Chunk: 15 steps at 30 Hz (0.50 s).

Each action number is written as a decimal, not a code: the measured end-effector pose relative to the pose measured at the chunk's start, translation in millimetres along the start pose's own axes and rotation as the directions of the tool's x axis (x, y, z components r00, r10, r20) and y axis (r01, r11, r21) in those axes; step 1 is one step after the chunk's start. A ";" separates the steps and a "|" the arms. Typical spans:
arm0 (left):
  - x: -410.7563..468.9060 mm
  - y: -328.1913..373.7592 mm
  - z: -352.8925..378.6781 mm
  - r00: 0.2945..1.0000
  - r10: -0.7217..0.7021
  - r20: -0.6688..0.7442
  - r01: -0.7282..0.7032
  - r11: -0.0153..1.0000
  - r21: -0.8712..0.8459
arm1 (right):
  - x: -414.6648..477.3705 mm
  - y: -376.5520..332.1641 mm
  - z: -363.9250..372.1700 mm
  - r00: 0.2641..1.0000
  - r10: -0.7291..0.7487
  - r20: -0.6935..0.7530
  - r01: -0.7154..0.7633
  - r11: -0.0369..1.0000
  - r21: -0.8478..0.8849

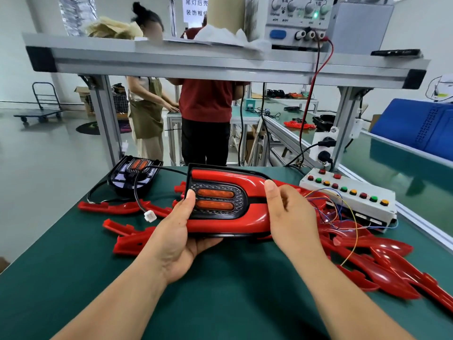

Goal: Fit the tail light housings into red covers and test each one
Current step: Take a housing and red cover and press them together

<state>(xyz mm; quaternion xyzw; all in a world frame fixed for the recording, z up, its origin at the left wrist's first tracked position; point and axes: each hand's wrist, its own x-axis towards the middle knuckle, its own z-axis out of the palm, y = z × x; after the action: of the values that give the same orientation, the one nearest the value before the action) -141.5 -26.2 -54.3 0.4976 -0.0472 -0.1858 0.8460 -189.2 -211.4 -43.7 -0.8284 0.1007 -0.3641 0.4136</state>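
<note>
Grip: tail light [221, 204] held between left hand [180, 233], right hand [290, 217].

Green bench [220, 303]: red covers [389, 271], button box [353, 201].

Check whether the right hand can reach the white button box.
Probably yes: the button box sits just beyond the right hand, only loose wires and red covers between. That hand grips the tail light, so must let go first.

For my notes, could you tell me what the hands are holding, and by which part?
One tail light assembly: the left hand grips its dark housing end; the right hand grips the right end of the red cover.
</note>
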 end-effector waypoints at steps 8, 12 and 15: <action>-4.8 -0.4 -0.9 0.986 0.045 0.160 -0.057 0.996 0.072 | 0.7 5.2 -4.3 0.999 0.039 -0.037 -0.050 0.920 -0.388; -6.1 -0.6 -0.4 0.981 0.071 0.180 -0.089 0.992 0.091 | 2.7 4.5 -5.8 0.998 -0.012 -0.062 -0.023 0.844 -0.537; -7.4 -1.7 0.2 0.979 0.087 0.183 -0.102 0.992 0.075 | 1.6 8.4 -6.5 0.996 0.056 -0.065 -0.079 0.887 -0.456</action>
<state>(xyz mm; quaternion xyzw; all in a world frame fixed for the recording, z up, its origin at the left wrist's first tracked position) -148.9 -24.4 -54.9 0.5111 -0.1547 -0.1873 0.8245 -191.5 -221.5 -46.7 -0.8891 0.2228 -0.3362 0.2166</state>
